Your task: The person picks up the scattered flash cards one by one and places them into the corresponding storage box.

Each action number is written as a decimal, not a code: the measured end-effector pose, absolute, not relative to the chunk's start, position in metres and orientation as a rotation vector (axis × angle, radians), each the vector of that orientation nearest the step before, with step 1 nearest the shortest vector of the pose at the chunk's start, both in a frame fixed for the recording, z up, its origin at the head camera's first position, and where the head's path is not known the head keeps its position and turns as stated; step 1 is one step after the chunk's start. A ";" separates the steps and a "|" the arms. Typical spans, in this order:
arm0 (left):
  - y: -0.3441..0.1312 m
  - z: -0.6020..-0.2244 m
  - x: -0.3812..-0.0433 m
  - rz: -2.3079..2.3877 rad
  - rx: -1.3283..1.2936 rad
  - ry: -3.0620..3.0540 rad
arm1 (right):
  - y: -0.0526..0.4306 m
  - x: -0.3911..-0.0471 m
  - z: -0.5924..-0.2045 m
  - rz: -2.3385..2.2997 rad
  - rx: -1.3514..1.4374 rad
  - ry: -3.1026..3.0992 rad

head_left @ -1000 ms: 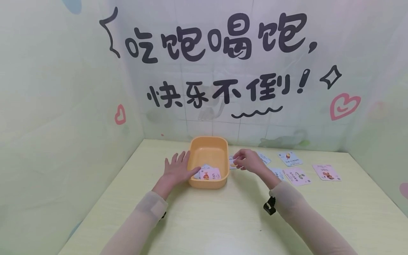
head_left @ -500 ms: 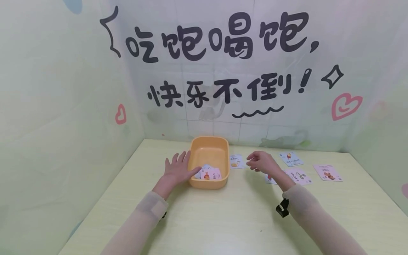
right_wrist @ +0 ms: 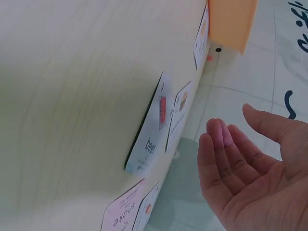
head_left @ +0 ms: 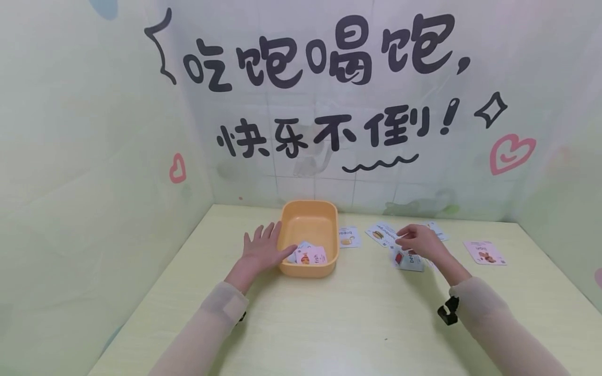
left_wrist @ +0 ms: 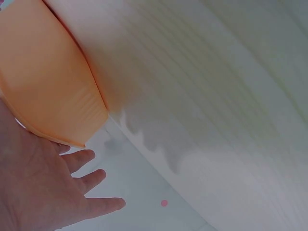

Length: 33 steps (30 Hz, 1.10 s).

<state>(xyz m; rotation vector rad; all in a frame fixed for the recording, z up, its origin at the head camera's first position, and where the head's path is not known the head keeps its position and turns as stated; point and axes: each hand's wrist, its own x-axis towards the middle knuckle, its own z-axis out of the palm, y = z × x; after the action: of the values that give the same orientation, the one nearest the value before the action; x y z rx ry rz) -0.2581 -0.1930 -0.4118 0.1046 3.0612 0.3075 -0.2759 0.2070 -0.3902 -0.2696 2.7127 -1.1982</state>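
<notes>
An orange tray [head_left: 308,271] stands near the back wall, with a pink fish card [head_left: 314,256] and other cards inside. My left hand [head_left: 261,250] rests against its left side, fingers straight and spread, thumb over the rim. My right hand [head_left: 420,244] hovers above the beef card [head_left: 410,261], fingers loosely bent. In the right wrist view a gap shows between thumb and fingers, with nothing in it. The beef card [right_wrist: 151,130] looks tilted, one long edge raised off the table. Just beyond lies the hamburger card [head_left: 381,234].
Beside the tray's right wall lies a bread card [head_left: 349,237]. A pink card [head_left: 485,253] is farthest right. The ice cream card [head_left: 437,230] and the snake card [right_wrist: 124,211] are partly hidden by the right hand in the head view. A printed sheet [head_left: 305,188] hangs behind the table.
My right hand has moved right, from beside the bread card to over the beef card, uncovering the hamburger card. The beef card now sits tilted. My left hand and the tray have stayed put.
</notes>
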 end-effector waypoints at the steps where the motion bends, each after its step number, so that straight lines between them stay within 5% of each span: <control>1: -0.193 -0.412 -0.258 0.308 0.104 3.061 | 0.212 -0.276 -0.390 -1.190 -0.271 2.723; 33: -0.193 -0.412 -0.254 0.316 0.081 3.040 | 0.337 -0.262 -0.390 -0.896 -0.041 2.941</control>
<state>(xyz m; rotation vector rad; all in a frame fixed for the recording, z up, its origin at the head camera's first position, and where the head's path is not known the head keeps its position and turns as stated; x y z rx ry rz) -0.2544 -0.1934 -0.4115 0.0812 3.0395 0.3160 -0.2624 0.3375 -0.3902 -0.0408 2.9408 -0.8958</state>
